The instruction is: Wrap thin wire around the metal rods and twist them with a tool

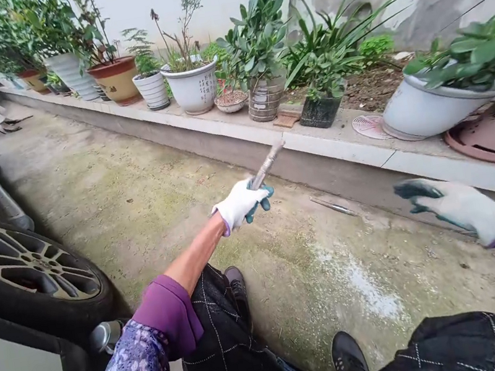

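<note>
From where I stand, the person's left arm (195, 253) reaches forward and a little to the right, the elbow bent near the lap, the purple cuff (167, 314) pushed back so the forearm shows bare down to the glove. The left hand (243, 203) is closed around a grey rod (267, 165), its green-coated fingers wrapped under the shaft, and the rod slants up and away over the ground (159, 193). Its blurred far end lines up with the edge of the tiled ledge (325, 143); whether the two touch, I cannot tell. The right hand (465, 208) comes in from the far right, gloved as well, palm turned down and inward, with the fingers loosely stretched out toward the left and the thumb standing apart from them; motion smears the fingertips. Between the hands, a slim metal tool (334, 205) lies on the ground just beside the foot of the ledge, and nearer the person's shoes (348, 354) white powder (372, 291) is scattered.
</note>
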{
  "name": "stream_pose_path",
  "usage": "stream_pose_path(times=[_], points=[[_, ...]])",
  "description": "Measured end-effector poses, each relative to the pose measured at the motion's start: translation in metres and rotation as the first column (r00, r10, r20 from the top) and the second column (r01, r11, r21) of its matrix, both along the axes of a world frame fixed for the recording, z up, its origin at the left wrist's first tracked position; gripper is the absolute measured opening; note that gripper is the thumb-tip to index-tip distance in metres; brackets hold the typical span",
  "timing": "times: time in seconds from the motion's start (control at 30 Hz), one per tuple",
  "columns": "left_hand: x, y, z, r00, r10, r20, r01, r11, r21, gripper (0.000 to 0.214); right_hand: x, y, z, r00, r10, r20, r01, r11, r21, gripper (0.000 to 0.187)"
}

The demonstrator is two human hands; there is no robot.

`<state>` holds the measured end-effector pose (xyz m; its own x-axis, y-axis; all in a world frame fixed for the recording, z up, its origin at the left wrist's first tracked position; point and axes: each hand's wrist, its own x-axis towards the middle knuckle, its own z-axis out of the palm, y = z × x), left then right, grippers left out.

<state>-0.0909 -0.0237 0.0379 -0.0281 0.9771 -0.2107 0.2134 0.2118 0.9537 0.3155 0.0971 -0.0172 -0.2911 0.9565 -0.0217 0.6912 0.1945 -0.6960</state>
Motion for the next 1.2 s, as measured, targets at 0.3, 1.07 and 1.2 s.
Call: stream_pose_path(times=[0.3, 1.07, 1.2], points=[[0.086, 0.004, -0.008, 0.918, -0.360, 0.165, 0.377, 0.922, -0.084, 0.024, -0.132, -0.083, 0.030, 0.849, 0.316, -0.423, -0.393, 0.913, -0.107, 0.042], [0.096, 0.021, -0.071, 0.385, -0.476, -0.790, 0.632, 0.760, -0.150, 0.017, -0.080, -0.051, 0.023, 0.964, 0.260, -0.057, -0.255, 0.963, 0.082, 0.027], [0.092, 0.018, -0.064, 0.605, -0.455, -0.653, 0.604, 0.797, 0.004, 0.012, -0.078, -0.031, -0.012, 0.956, 0.291, -0.025, -0.292, 0.955, -0.055, 0.026]])
